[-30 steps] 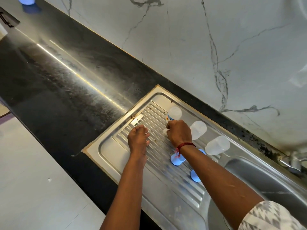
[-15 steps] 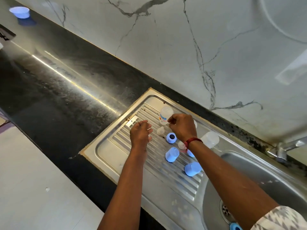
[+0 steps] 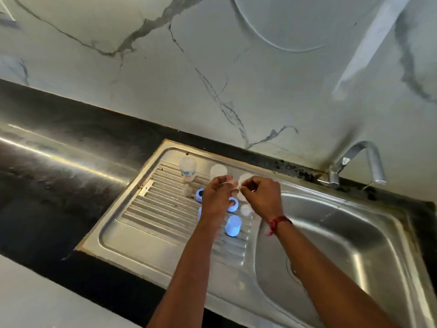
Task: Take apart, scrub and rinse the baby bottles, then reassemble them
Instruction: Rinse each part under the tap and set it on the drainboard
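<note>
Both hands are working above the far side of the ribbed drainboard (image 3: 160,209), just beside the sink basin (image 3: 335,233). The left hand (image 3: 216,200) and the right hand (image 3: 263,196) are meeting fingertip to fingertip. Each grip is pinching one small pale piece, judged to be a held teat (image 3: 234,185), though blur is preventing firmer identification.

The remaining parts are lying dismantled on the drainboard. A labelled bottle (image 3: 188,170) and a clear bottle (image 3: 218,171) are standing at the far edge, apparently mouth-down. A blue collar ring (image 3: 200,194) is lying left of the hands and a second ring (image 3: 233,205) beneath them. A loose teat (image 3: 246,210) and a blue cap (image 3: 233,225) are sitting nearer the person.

Handling assessment: the held teat is looking thin, soft and very light, and probably wet and slippery. It is likely folding under pressure, so the sounder hold is on its thicker base flange, not the tip. The bottles are appearing light and rigid, best taken round the body. The rings are offering a firm outer rim for turning.
</note>
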Tool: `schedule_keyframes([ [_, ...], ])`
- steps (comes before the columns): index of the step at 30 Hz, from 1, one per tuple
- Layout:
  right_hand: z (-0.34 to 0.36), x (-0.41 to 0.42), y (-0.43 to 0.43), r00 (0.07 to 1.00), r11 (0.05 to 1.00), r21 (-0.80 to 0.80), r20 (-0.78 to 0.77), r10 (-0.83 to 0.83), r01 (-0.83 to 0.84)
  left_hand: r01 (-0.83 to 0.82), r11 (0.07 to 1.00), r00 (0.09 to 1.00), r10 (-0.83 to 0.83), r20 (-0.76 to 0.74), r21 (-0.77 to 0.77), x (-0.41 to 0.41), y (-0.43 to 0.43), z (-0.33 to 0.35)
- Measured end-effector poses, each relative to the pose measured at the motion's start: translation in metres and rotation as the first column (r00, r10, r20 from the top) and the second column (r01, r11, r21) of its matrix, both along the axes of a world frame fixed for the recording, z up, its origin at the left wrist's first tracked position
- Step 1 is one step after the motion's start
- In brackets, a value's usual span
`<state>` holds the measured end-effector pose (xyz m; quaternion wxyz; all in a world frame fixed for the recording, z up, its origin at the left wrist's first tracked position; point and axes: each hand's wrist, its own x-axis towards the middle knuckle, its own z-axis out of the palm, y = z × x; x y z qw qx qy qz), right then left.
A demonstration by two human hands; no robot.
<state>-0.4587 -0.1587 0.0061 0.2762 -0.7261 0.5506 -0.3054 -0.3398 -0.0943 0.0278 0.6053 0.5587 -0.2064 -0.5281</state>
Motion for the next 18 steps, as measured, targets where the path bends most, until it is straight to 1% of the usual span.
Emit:
schedule_keyframes([
  [2,-0.005,-0.029,0.006,0.998,0.998,0.023,0.013,-0.055,0.055,0.050,0.999,0.999,-0.050,-0.004,0.012,-0.026,-0.001,-0.005],
  [5,-0.012,-0.069,0.014,0.995,0.995,0.033,-0.035,-0.091,0.092,0.118,0.993,0.992,-0.119,0.051,0.027,-0.061,-0.004,-0.017],
  [7,-0.017,-0.097,0.019,0.993,0.993,0.043,-0.064,-0.103,0.106,0.157,0.987,0.986,-0.159,0.053,0.044,-0.085,-0.004,-0.025],
  [12,-0.042,-0.159,0.030,0.984,0.976,0.137,-0.082,-0.160,0.170,0.230,0.959,0.968,-0.243,0.066,0.164,-0.134,-0.002,-0.047],
  [16,-0.061,-0.202,0.034,0.975,0.961,0.181,-0.119,-0.190,0.210,0.287,0.931,0.942,-0.317,0.112,0.224,-0.166,0.001,-0.060],
  [18,-0.070,-0.218,0.035,0.973,0.949,0.228,-0.126,-0.195,0.220,0.308,0.914,0.926,-0.352,0.137,0.264,-0.176,0.000,-0.066],
])
